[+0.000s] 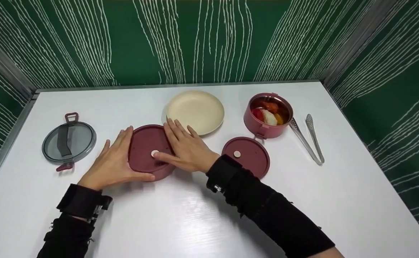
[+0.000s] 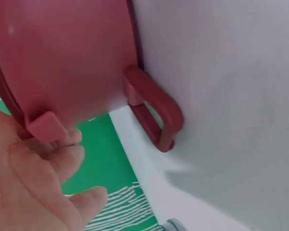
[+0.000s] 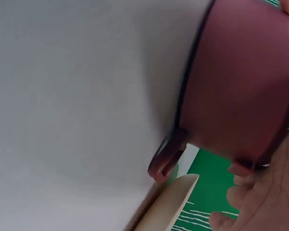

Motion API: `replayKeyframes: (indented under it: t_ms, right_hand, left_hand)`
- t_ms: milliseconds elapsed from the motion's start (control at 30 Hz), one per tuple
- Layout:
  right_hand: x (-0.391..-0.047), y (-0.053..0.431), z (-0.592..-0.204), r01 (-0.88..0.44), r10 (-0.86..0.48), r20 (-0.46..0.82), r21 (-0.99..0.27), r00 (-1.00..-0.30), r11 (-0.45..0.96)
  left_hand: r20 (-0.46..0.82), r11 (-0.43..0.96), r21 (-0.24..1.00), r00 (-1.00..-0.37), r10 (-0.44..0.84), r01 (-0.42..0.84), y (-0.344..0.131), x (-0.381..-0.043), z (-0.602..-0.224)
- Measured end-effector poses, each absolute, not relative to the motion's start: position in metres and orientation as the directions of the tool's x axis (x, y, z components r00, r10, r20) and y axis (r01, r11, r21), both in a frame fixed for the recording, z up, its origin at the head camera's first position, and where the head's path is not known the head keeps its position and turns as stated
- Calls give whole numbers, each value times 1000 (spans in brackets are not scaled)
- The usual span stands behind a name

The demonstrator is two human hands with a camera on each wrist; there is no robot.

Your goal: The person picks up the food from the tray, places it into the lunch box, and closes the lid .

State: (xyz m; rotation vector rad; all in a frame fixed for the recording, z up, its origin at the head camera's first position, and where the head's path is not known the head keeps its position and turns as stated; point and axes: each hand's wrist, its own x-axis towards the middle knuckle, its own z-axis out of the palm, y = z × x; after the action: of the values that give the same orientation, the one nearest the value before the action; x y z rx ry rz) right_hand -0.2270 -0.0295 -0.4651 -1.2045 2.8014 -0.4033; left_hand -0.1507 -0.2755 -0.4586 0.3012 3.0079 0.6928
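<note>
A round dark red lunch box (image 1: pixel 164 172) stands on the white table, its lid (image 1: pixel 146 150) on top with a small white button. My left hand (image 1: pixel 114 163) holds the box around its left side, fingers at the lid's edge and thumb along the front wall. Across the lid's right edge lie the fairly straight fingers of my right hand (image 1: pixel 187 148), with the thumb over the white button. In the left wrist view, a looped handle (image 2: pixel 156 108) sticks out low on the box wall, and a small tab (image 2: pixel 47 126) sits near the rim beside my fingers.
A cream plate (image 1: pixel 195 111) lies behind the box. A lidless red pot (image 1: pixel 266 130) with food (image 1: pixel 269 116) stands at back right, a loose red lid (image 1: pixel 254 161) before it, metal tongs (image 1: pixel 315 143) beside it. A glass lid (image 1: pixel 80 139) lies left.
</note>
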Motion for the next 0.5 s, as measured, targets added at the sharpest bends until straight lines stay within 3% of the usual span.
replayKeyframes:
  t_ms: [167,500]
  right_hand:
    - [-236,8,-451,-644,-681,6,-332,-733,690]
    - [-246,110,-444,-524,-519,149,-457,-842,719]
  left_hand:
    - [95,881,430,-980,176,200,-263,-143,-443]
    - [363,828,435,-910,199,354,-188,-126,-430]
